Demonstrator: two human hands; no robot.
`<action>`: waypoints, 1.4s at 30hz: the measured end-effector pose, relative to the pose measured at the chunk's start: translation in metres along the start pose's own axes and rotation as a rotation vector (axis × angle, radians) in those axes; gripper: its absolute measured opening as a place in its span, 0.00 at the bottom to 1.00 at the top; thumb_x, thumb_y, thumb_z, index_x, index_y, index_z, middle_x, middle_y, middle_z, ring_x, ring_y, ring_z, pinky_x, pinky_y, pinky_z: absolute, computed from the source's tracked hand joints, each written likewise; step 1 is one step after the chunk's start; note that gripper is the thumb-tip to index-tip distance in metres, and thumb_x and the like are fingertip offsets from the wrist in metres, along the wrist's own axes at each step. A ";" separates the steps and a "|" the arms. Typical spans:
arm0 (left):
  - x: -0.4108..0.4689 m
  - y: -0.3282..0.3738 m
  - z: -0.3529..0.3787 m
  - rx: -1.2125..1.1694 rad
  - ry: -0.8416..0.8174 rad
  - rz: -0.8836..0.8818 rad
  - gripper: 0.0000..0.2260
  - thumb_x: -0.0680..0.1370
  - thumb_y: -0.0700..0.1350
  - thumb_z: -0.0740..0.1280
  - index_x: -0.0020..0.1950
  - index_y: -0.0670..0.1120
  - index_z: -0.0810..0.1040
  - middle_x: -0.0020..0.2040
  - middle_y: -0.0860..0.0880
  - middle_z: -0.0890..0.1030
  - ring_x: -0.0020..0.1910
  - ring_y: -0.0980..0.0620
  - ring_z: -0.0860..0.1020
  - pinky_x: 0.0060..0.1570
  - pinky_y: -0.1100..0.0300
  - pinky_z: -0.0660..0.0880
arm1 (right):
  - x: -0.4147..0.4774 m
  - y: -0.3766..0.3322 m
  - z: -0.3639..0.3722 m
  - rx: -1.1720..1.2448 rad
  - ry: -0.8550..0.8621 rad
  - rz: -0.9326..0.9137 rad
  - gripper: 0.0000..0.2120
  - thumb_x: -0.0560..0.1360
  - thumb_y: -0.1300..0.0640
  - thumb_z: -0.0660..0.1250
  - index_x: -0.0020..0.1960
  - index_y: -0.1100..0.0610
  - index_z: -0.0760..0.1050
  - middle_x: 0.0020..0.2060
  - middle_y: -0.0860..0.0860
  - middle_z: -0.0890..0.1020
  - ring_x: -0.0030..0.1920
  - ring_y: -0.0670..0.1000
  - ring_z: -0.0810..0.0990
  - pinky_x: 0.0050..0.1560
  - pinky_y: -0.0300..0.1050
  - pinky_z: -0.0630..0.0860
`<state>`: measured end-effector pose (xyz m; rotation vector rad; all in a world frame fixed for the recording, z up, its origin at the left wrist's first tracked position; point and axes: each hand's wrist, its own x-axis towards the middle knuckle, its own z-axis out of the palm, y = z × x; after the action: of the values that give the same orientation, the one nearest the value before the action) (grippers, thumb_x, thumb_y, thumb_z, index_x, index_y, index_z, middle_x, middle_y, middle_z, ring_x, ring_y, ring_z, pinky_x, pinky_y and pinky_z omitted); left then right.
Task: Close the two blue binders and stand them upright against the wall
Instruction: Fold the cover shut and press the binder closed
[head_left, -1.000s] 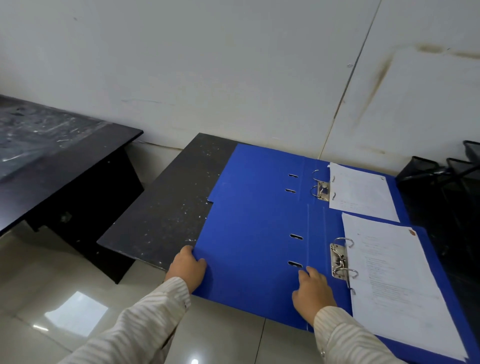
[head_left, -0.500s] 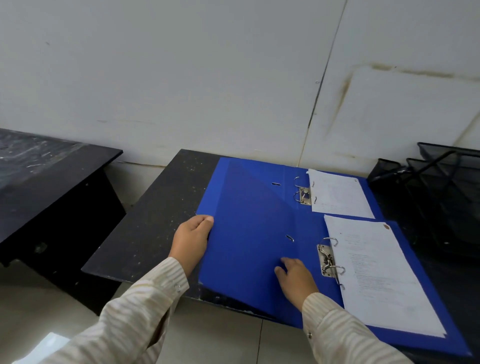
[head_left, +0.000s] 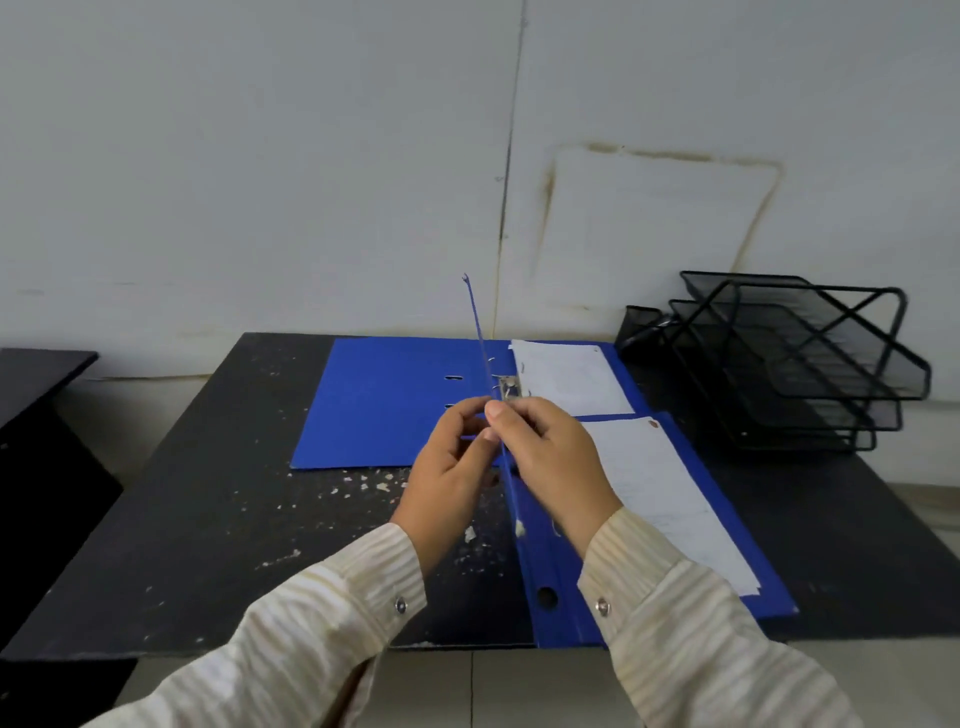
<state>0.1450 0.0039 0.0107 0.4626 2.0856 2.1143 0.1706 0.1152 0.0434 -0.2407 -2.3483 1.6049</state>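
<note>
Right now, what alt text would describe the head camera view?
Both hands, left hand and right hand, hold the near blue binder's cover raised on edge. The far blue binder lies open on the black table, wire trays at right.

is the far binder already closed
No, the far binder lies open flat on the table, its paper showing.

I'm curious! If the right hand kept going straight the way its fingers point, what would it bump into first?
Probably the left hand: the right hand points left across the raised cover they both pinch. Depth is unclear.
</note>
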 end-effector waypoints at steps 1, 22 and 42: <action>0.001 0.000 0.008 0.022 -0.022 0.020 0.11 0.81 0.45 0.60 0.61 0.55 0.74 0.56 0.51 0.81 0.55 0.54 0.80 0.49 0.62 0.80 | 0.001 -0.002 -0.008 -0.005 0.001 0.000 0.09 0.73 0.46 0.65 0.47 0.50 0.79 0.45 0.47 0.82 0.47 0.44 0.79 0.48 0.41 0.77; 0.042 -0.124 0.128 0.423 0.142 -0.498 0.26 0.79 0.59 0.60 0.74 0.50 0.66 0.73 0.42 0.66 0.73 0.41 0.64 0.74 0.46 0.59 | 0.024 0.079 -0.180 0.293 -0.084 0.216 0.08 0.76 0.59 0.62 0.47 0.54 0.80 0.44 0.50 0.85 0.46 0.53 0.84 0.40 0.45 0.81; 0.036 -0.156 0.174 0.807 0.133 -0.568 0.35 0.75 0.61 0.65 0.78 0.52 0.56 0.80 0.48 0.49 0.77 0.40 0.55 0.72 0.46 0.60 | 0.038 0.238 -0.262 -0.546 -0.132 0.462 0.17 0.80 0.61 0.53 0.68 0.62 0.65 0.58 0.59 0.76 0.54 0.57 0.77 0.53 0.48 0.76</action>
<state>0.1461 0.1856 -0.1409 -0.2072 2.6647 0.9775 0.2147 0.4444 -0.0839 -0.8674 -2.9538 1.1173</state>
